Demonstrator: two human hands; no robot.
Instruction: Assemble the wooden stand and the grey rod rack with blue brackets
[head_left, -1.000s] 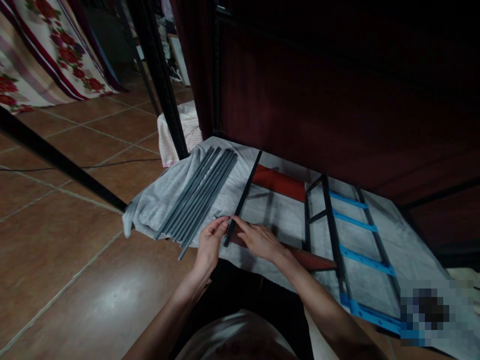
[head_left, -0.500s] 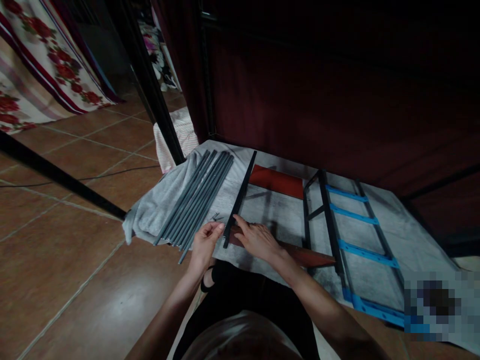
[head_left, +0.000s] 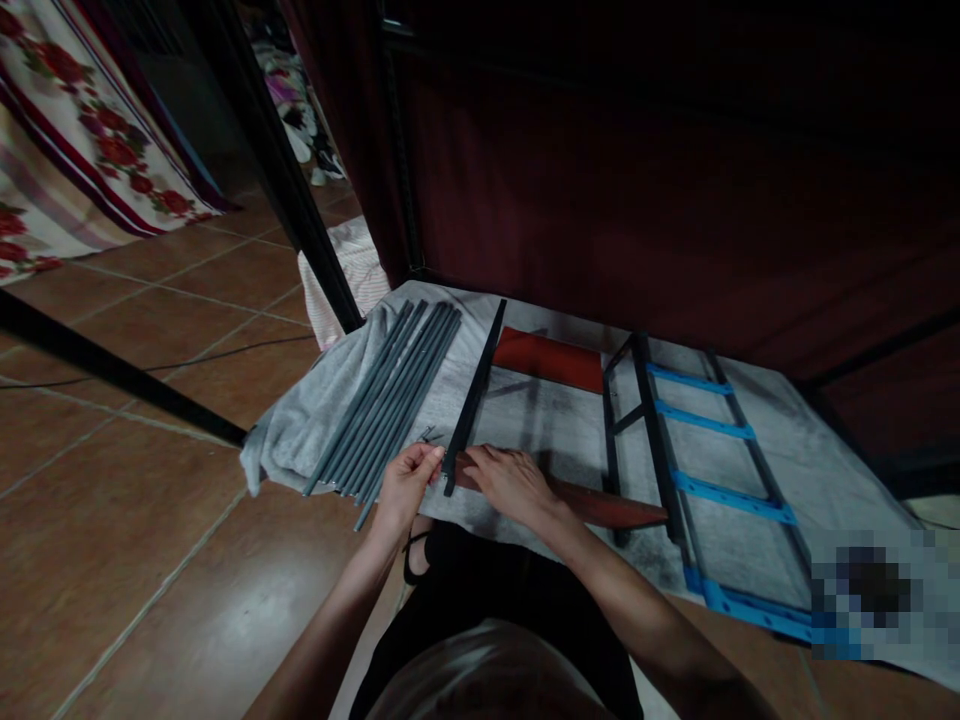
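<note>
floral fabric (head_left: 97, 140) hangs in the upper left of the frame; left of centre, gray rods (head_left: 386, 400) lie on gray cloth (head_left: 281, 440). at centre, the left hand (head_left: 406, 480) pinches thumb to finger beside a dark bar's (head_left: 477, 388) near end (anything between is too small to tell). the right hand (head_left: 513, 482) rests over a reddish panel (head_left: 611, 508); whether it grips, i cannot tell.

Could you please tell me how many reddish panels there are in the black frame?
2: the far panel lies toward the dark red curtain, and the near panel is on the opposite side, partly covered by the right hand.
</note>
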